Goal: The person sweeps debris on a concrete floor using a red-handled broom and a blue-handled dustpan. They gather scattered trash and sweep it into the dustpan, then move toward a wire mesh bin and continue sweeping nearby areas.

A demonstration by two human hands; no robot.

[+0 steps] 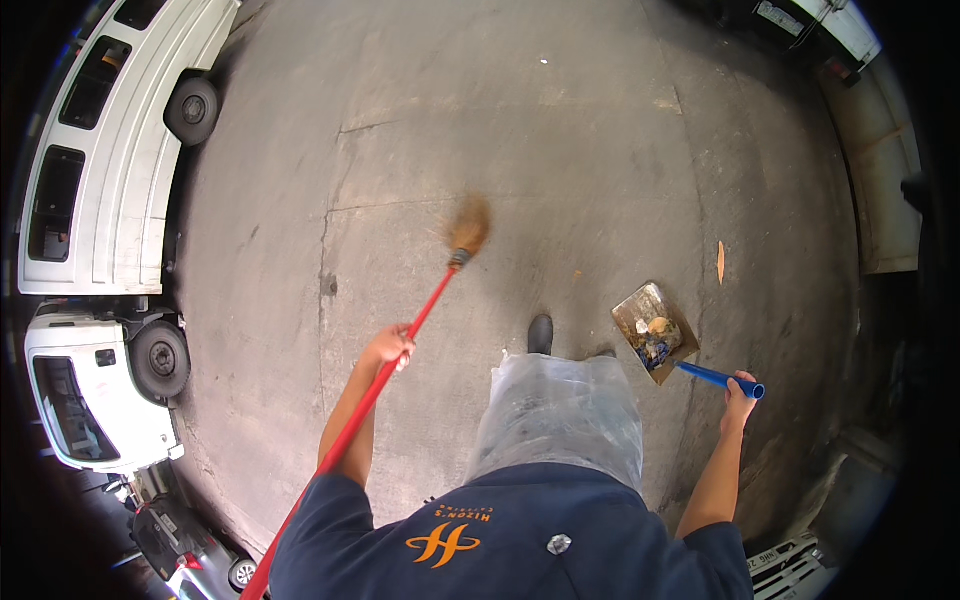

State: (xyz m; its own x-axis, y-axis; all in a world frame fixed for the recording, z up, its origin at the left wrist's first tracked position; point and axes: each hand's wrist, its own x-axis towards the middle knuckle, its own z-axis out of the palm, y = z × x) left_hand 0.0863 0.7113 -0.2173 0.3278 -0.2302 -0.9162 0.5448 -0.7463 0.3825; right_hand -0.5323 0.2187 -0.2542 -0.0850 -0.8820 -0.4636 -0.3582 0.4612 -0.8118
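My left hand (390, 345) is wrapped round the long red handle of a broom (432, 300). The handle runs back past my left upper arm, and the brown bristle head lies ahead of me over the concrete, slightly blurred. Out to the right, my right hand (741, 392) grips the blue tube handle of a dustpan (685, 343). Its box-shaped pan is near my feet on the right and holds mixed litter, some of it dark blue, white and tan. A transparent plastic apron covers my legs, and one dark boot (540, 335) shows beyond its hem.
An orange-brown scrap (720, 262) lies on the cracked concrete floor (420, 150) beyond the dustpan. A small white bit (543, 62) is farther off. White trucks (100, 380) and a dark car (185, 545) line the left side. Another vehicle (800, 25) stands far right, near a wall (880, 170).
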